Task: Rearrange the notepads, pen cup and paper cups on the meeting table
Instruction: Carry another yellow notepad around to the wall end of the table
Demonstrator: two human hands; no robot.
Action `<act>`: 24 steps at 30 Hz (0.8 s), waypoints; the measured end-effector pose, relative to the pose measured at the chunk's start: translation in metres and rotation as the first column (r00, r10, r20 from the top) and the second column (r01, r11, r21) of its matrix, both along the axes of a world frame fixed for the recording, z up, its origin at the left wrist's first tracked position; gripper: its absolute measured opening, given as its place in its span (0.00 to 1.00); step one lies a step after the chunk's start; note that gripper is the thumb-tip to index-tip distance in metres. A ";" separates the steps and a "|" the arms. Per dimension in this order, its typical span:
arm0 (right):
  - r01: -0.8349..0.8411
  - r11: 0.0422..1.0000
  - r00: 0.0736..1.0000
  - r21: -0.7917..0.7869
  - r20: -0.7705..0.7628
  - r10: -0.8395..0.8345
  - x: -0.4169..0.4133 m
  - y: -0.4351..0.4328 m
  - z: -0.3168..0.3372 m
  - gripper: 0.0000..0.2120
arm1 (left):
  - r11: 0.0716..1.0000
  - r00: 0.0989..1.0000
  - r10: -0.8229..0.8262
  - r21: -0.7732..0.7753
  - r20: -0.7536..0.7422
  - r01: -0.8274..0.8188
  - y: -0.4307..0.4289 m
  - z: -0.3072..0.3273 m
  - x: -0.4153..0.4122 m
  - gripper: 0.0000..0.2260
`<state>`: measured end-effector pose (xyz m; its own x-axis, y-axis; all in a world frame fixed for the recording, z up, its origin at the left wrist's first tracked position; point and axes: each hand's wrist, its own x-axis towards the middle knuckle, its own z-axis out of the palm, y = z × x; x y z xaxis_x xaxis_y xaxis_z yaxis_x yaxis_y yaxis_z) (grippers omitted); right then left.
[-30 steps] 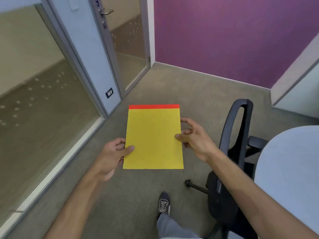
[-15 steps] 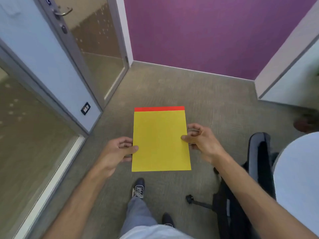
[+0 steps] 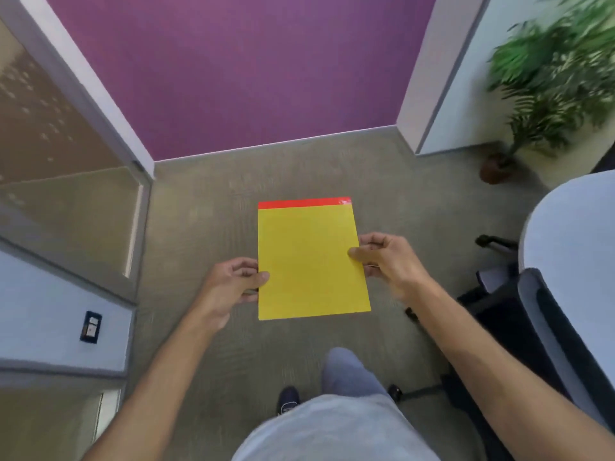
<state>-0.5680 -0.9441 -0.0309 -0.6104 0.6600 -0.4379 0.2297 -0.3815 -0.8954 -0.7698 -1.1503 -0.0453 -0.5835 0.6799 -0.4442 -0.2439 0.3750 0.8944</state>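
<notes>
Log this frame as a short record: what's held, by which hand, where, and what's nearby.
held item: yellow notepad, red strip at far edge
left hand: pinches pad's left edge, thumb on top
right hand: pinches pad's right edge, thumb on top
table: pale rounded edge at right
pad location: in the air over the carpet, not on the table
nearby: dark office chair, potted plant, purple wall
pen cup, paper cups: not in view

Both bare arms reach forward; left hand and right hand each pinch a side edge of the pad, thumbs on top.
</notes>
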 end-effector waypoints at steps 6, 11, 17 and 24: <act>0.088 0.996 0.996 0.009 -0.032 -0.088 -0.023 0.064 -0.007 0.18 | 0.993 0.993 -0.118 0.007 0.009 0.118 0.096 0.001 -0.051 0.06; 0.154 0.988 0.987 0.026 -0.050 -0.153 -0.031 0.149 -0.021 0.23 | 0.976 0.976 -0.216 0.016 0.001 0.216 0.206 -0.006 -0.078 0.06; 0.289 0.957 0.957 0.018 -0.038 -0.289 -0.026 0.271 -0.022 0.18 | 0.946 0.947 -0.322 0.021 -0.011 0.322 0.357 0.001 -0.087 0.06; 0.469 0.882 0.883 0.033 -0.003 -0.470 0.009 0.386 -0.013 0.13 | 0.874 0.875 -0.484 0.030 -0.030 0.485 0.521 0.010 -0.068 0.07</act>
<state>-0.5586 -0.5584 -0.0435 -0.2235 0.8823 -0.4143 0.0354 -0.4175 -0.9080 -0.8379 -0.6296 -0.0358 -0.1857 0.8948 -0.4060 -0.0213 0.4094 0.9121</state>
